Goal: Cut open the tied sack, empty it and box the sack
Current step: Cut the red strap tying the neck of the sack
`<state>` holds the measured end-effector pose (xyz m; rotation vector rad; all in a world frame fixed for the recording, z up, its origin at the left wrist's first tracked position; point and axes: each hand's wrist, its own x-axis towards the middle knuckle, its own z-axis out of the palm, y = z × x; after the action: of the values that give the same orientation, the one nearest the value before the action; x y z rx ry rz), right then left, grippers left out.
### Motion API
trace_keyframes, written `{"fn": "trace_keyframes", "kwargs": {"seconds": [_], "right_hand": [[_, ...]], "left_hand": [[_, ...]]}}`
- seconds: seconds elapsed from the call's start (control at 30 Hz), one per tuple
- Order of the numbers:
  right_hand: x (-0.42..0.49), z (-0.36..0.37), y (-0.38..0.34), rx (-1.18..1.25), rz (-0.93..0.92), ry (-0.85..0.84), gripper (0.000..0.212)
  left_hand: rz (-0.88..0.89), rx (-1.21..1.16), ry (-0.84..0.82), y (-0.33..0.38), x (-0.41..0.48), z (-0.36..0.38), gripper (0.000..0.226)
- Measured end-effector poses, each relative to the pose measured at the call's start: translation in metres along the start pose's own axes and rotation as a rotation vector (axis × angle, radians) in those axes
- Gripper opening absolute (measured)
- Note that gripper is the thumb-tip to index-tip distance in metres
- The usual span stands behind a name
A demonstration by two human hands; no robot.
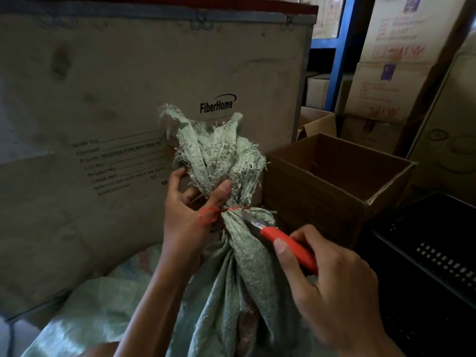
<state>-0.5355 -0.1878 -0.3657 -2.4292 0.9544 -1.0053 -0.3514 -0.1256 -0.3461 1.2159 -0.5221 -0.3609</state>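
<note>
Frayed woven plastic sack [231,253], matt cardboard box [334,181], glossy red plastic cutter [288,244]

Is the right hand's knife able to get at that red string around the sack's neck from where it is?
Probably yes. The right hand holds the red knife with its blade against the sack just below the red string. Nothing lies between them; the left hand grips the neck on the other side.

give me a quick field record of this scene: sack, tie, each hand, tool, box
sack: green woven sack, neck bunched, still tied
tie: red string around the neck, a loop over the left thumb
left hand: left hand gripping the neck at the tie
right hand: right hand holding the cutter
tool: red utility knife, blade against the neck just below the string
box: open cardboard box, right of the sack
</note>
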Motion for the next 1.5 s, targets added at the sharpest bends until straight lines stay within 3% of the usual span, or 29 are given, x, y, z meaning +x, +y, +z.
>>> {"fn": "trace_keyframes", "kwargs": {"seconds": [0.27, 0.53, 0.9, 1.5], "right_hand": [[-0.002, -0.001, -0.004, 0.08, 0.029, 0.085, 0.043], [-0.001, -0.001, -0.008, -0.024, 0.002, 0.051, 0.041], [0.002, -0.005, -0.007, -0.054, -0.029, 0.078, 0.038], [-0.001, 0.0, -0.002, -0.051, -0.015, 0.137, 0.038]], "left_hand": [[0.104, 0.048, -0.018, 0.01, -0.006, 0.0, 0.083], [0.214, 0.088, -0.018, 0.013, -0.01, 0.0, 0.078], [0.184, 0.052, 0.034, 0.01, -0.012, 0.0, 0.083], [0.216, 0.054, 0.067, 0.007, -0.017, 0.014, 0.071]]}}
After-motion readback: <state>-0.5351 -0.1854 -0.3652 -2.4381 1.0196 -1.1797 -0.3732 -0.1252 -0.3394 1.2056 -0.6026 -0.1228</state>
